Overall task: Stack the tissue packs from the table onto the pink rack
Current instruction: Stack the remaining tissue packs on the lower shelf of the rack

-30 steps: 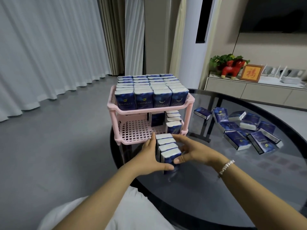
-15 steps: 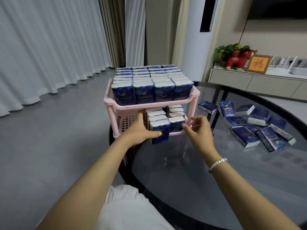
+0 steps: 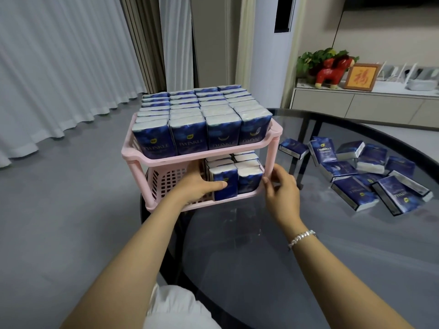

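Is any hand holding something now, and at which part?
The left hand grips the front tissue pack on the rack's lower shelf: thumb on its front face, fingers hidden behind. The right hand holds nothing, open beside the rack's post.

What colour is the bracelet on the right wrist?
Silver, beaded bracelet, seen in the head view.
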Motion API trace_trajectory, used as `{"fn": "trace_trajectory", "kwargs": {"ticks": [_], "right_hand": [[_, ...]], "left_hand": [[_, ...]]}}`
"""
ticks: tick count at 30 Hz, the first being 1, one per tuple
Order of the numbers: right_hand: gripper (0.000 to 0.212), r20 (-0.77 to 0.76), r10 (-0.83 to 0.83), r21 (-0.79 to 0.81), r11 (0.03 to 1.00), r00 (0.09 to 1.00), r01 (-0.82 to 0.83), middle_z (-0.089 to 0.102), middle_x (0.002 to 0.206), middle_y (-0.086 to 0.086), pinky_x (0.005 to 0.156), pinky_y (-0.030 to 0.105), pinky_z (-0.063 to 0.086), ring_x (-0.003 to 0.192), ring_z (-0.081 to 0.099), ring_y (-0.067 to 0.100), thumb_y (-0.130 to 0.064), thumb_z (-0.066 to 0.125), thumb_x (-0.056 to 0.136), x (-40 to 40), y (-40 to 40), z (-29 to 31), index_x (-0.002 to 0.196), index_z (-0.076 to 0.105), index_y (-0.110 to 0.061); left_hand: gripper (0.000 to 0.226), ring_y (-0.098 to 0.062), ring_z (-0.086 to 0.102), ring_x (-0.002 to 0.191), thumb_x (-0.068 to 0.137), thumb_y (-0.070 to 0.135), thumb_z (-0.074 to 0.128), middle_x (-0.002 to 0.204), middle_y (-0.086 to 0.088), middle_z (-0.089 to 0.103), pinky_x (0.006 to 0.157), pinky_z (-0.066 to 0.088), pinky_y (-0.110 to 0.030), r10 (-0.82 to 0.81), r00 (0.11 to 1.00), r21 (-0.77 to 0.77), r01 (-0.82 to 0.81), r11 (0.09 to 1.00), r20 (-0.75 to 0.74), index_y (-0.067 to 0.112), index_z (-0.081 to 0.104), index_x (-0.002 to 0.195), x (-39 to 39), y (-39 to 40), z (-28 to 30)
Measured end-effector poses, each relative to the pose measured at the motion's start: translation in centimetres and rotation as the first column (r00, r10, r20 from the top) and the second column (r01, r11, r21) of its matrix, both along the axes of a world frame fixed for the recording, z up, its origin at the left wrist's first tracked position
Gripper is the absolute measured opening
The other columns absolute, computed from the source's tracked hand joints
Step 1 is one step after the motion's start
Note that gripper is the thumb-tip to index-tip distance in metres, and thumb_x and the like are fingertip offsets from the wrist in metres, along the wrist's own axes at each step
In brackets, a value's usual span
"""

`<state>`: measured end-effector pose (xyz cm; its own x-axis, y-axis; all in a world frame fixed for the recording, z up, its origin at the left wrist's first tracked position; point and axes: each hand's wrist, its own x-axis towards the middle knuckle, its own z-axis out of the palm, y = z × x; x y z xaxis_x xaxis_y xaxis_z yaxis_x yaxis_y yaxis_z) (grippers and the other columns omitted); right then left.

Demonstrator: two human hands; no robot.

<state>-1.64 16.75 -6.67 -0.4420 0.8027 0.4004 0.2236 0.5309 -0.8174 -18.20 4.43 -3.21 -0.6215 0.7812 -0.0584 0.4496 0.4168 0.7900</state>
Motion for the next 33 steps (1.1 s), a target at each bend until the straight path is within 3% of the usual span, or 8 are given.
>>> {"fn": "trace_trajectory", "kwargs": {"ticks": [11,16,19,21,24,27,30,33], "right_hand": [[0.026,-0.009,0.002,0.015,1.000,1.000,-0.002,0.048,0.082,-0.020,0.077,0.022,0.035,0.098,0.051,0.023,-0.005,0.055,0.089,0.0,0.2,-0.2,0.113,0.061,-0.015],[0.028,-0.025,0.007,0.007,1.000,1.000,-0.007,0.045,0.082,-0.024,0.080,0.025,0.039,0.096,0.053,0.024,-0.006,0.055,0.090,0.1,0.2,-0.3,0.115,0.062,-0.016],[0.031,-0.017,0.022,-0.014,1.000,1.000,-0.022,0.050,0.085,-0.017,0.078,0.020,0.035,0.097,0.050,0.021,-0.008,0.056,0.090,0.2,0.4,-0.4,0.118,0.061,-0.019],[0.031,-0.012,0.039,-0.029,0.999,0.999,-0.039,0.052,0.087,-0.012,0.077,0.020,0.033,0.098,0.048,0.020,-0.009,0.057,0.090,0.2,0.5,-0.4,0.119,0.060,-0.019],[0.033,0.000,0.062,-0.042,0.997,0.998,-0.062,0.053,0.097,-0.008,0.079,0.020,0.031,0.100,0.042,0.016,-0.015,0.058,0.090,0.3,0.4,-0.5,0.123,0.056,-0.019],[0.034,-0.006,0.080,-0.060,0.995,0.997,-0.080,0.052,0.104,-0.008,0.082,0.021,0.032,0.102,0.038,0.013,-0.017,0.060,0.089,0.3,0.1,-0.5,0.122,0.054,-0.019],[0.032,-0.018,0.102,-0.064,0.993,0.995,-0.103,0.054,0.105,-0.007,0.077,0.017,0.032,0.103,0.037,0.012,-0.017,0.062,0.088,0.4,-0.2,-0.6,0.119,0.054,-0.020],[0.033,-0.016,0.112,-0.082,0.990,0.994,-0.113,0.056,0.106,-0.006,0.080,0.017,0.035,0.105,0.037,0.011,-0.019,0.062,0.088,0.6,-0.4,-0.2,0.120,0.054,-0.022]], "left_hand": [[0.092,-0.019,0.035,0.138,0.078,0.037,0.076,0.155,0.006,0.029,0.107,0.032,-0.030,0.003,0.995,0.022,-0.001,1.000,-0.096,0.030,0.018,0.149,0.8,-0.8,-0.4],[0.083,-0.017,0.025,0.144,0.094,0.029,0.058,0.160,0.008,0.011,0.109,0.020,-0.020,-0.134,0.973,-0.066,0.123,0.990,-0.190,0.031,-0.001,0.153,2.3,-0.6,-0.1],[0.080,-0.035,0.064,0.095,0.099,0.033,0.047,0.138,-0.009,0.049,0.086,0.050,-0.036,-0.120,0.968,-0.167,0.083,0.982,-0.221,0.032,-0.015,0.151,3.1,-0.2,-0.4],[0.080,-0.039,0.064,0.075,0.099,0.034,0.045,0.116,-0.022,0.062,0.072,0.053,-0.043,-0.091,0.964,-0.185,0.045,0.982,-0.249,0.033,-0.018,0.149,3.5,0.0,-0.6],[0.082,-0.034,0.063,0.097,0.098,0.033,0.047,0.148,-0.015,0.040,0.088,0.050,-0.036,-0.065,0.971,-0.120,0.038,0.992,-0.231,0.035,-0.016,0.149,3.7,0.0,-0.7],[0.088,-0.020,0.028,0.142,0.095,0.029,0.055,0.162,0.003,0.004,0.108,0.023,-0.022,-0.068,0.987,0.002,0.069,0.998,-0.142,0.031,-0.014,0.150,4.1,-0.6,-0.8],[0.096,-0.016,0.015,0.147,0.091,0.031,0.062,0.161,0.004,0.002,0.117,0.014,-0.029,-0.030,0.994,0.096,0.041,0.995,-0.109,0.028,-0.013,0.151,4.6,-1.0,-0.9],[0.086,-0.018,0.009,0.147,0.090,0.030,0.063,0.159,-0.001,0.005,0.118,0.010,-0.032,0.048,0.969,0.158,-0.010,0.987,-0.241,0.023,0.005,0.152,5.6,-1.5,-0.4]]}}
